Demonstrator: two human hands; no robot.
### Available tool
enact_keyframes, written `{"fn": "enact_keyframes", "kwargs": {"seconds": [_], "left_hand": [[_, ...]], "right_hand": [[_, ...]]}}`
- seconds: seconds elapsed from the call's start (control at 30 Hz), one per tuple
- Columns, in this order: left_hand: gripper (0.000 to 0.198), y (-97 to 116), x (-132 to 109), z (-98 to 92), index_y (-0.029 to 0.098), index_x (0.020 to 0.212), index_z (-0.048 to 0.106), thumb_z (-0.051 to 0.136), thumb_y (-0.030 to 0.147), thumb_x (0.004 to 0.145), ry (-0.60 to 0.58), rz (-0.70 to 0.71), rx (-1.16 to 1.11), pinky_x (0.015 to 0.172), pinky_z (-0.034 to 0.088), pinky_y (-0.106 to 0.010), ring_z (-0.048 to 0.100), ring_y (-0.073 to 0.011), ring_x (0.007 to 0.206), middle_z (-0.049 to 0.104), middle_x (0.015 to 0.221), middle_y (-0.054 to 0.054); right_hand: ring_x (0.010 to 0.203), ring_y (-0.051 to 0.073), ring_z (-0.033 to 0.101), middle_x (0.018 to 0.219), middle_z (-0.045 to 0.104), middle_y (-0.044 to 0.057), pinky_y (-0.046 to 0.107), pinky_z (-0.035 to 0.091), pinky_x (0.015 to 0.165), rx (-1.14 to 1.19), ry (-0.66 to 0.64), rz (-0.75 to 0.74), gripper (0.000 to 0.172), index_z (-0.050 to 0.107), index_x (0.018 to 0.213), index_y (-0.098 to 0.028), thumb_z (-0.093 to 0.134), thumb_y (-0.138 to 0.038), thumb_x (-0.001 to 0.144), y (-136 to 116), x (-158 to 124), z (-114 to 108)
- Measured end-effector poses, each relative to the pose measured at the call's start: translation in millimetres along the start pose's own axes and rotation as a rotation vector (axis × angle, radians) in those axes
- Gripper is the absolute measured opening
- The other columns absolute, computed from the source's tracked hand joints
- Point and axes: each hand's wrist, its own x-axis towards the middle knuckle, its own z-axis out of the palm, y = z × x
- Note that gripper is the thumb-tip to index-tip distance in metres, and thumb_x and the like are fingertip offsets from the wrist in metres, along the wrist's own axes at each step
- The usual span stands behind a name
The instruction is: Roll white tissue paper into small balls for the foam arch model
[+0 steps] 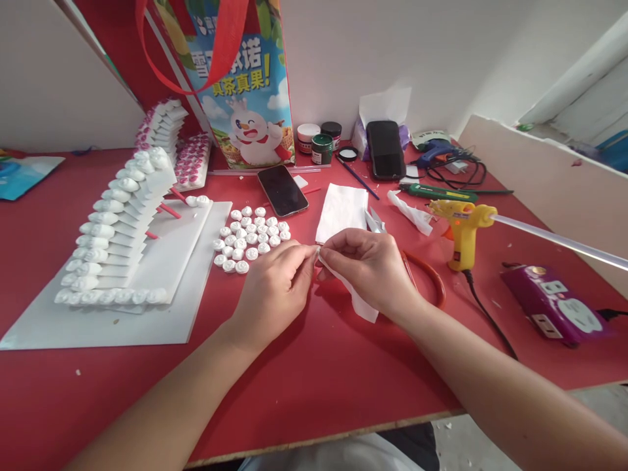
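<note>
White, thin paper makes up the strip held between the hands, over the red surface. Its upper end, narrow and apparently rolled, sits where the fingertips of the left hand and right hand meet. The left thumb and index pinch that end from one side; the right thumb and index pinch it from the other, partly hiding it.

From this pinch the strip's long axis slants toward the person and to the right, passing beneath the right hand, so that its loose tail shows below the palm. The right hand is therefore nearer to most of its length, while the left meets it only at the tip. Whether the tail touches the surface cannot be told.

Just beyond the left hand, white rosettes lie in a loose cluster. Ahead of the fingertips is a white paper stack, with scissors beside its right edge, partly covered by the right hand. Farther right stands a yellow glue gun, a translucent glue stick jutting from its back. Well to the left, a stepped white model edged with similar rosettes rests on a white board.
</note>
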Motion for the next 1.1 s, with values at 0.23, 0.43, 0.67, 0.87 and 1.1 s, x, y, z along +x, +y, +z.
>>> {"fn": "enact_keyframes", "kwargs": {"seconds": [0.23,0.43,0.67,0.87,1.1], "left_hand": [[0.019,-2,-1,0.8,0.015,0.097,0.069,0.051,0.01,0.1,0.024,0.114,0.192,0.065,0.049,-0.026,0.065,-0.0159,0.07,0.072,0.079,-0.006],[0.019,-2,1,-3.0,0.013,0.098,0.072,0.054,0.009,0.098,0.018,0.062,-0.029,0.067,0.052,-0.025,0.066,-0.0145,0.072,0.071,0.08,-0.005],[0.015,-3,3,-8.4,0.017,0.095,0.078,0.063,0.014,0.097,-0.08,-0.249,-0.398,0.062,0.054,-0.021,0.066,-0.0099,0.06,0.069,0.072,0.002],[0.014,-1,4,-5.8,0.016,0.094,0.077,0.063,0.014,0.096,0.021,-0.225,-0.31,0.06,0.049,-0.018,0.06,-0.0071,0.057,0.064,0.066,0.004],[0.013,0,4,-7.1,0.017,0.094,0.076,0.063,0.016,0.096,0.046,-0.353,-0.417,0.049,0.044,-0.016,0.053,-0.0052,0.049,0.061,0.062,0.006]], "right_hand": [[0.073,0.019,0.077,0.077,0.077,0.002,0.028,0.059,0.067,-0.13,0.004,-0.091,0.013,0.073,0.085,-0.018,0.071,-0.03,0.09,9,-3,1],[0.07,0.018,0.075,0.076,0.077,0.002,0.028,0.057,0.066,-0.248,0.032,-0.206,0.012,0.072,0.085,-0.017,0.067,-0.026,0.092,8,-6,1],[0.068,0.016,0.071,0.074,0.075,0.002,0.026,0.053,0.064,-0.334,0.004,-0.259,0.014,0.071,0.081,-0.017,0.065,-0.021,0.093,5,-5,0],[0.07,0.02,0.076,0.075,0.076,0.005,0.03,0.061,0.07,0.211,-0.105,0.103,0.017,0.069,0.082,-0.017,0.069,-0.03,0.093,0,5,-7],[0.065,0.019,0.076,0.081,0.078,0.008,0.034,0.065,0.066,0.562,-0.277,0.415,0.013,0.062,0.087,-0.016,0.072,-0.024,0.092,-1,12,-11]]}}
